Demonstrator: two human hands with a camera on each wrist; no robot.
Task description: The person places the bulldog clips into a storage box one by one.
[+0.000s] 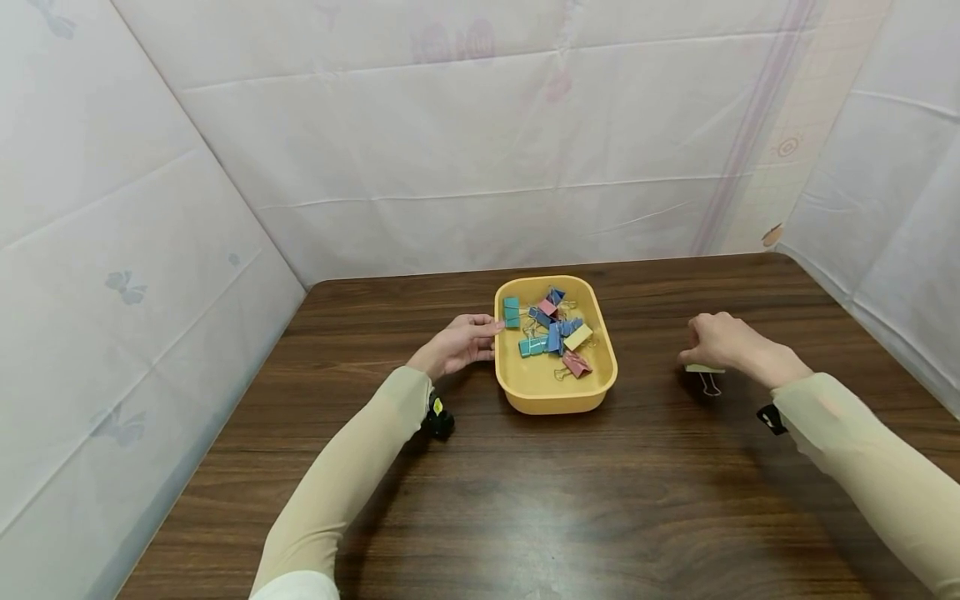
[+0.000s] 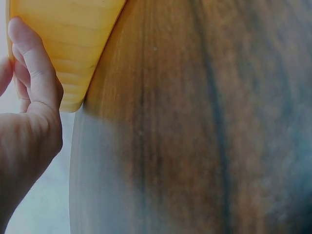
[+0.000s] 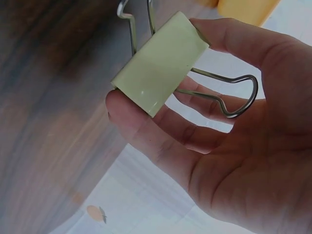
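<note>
A yellow tray (image 1: 557,393) sits mid-table and holds several binder clips (image 1: 551,329) in teal, blue, pink and yellow. My left hand (image 1: 461,343) rests against the tray's left wall, its fingers (image 2: 30,58) lying on the yellow plastic (image 2: 73,39). To the right of the tray my right hand (image 1: 722,340) pinches a pale green binder clip (image 1: 705,370) just above the table. In the right wrist view the pale green clip (image 3: 158,66) sits between thumb and forefinger, its wire handles (image 3: 234,95) sticking out.
The dark wooden table (image 1: 570,500) is walled by white sheeting (image 1: 465,142) at the back and on both sides. A small black device (image 1: 438,419) sits at my left wrist.
</note>
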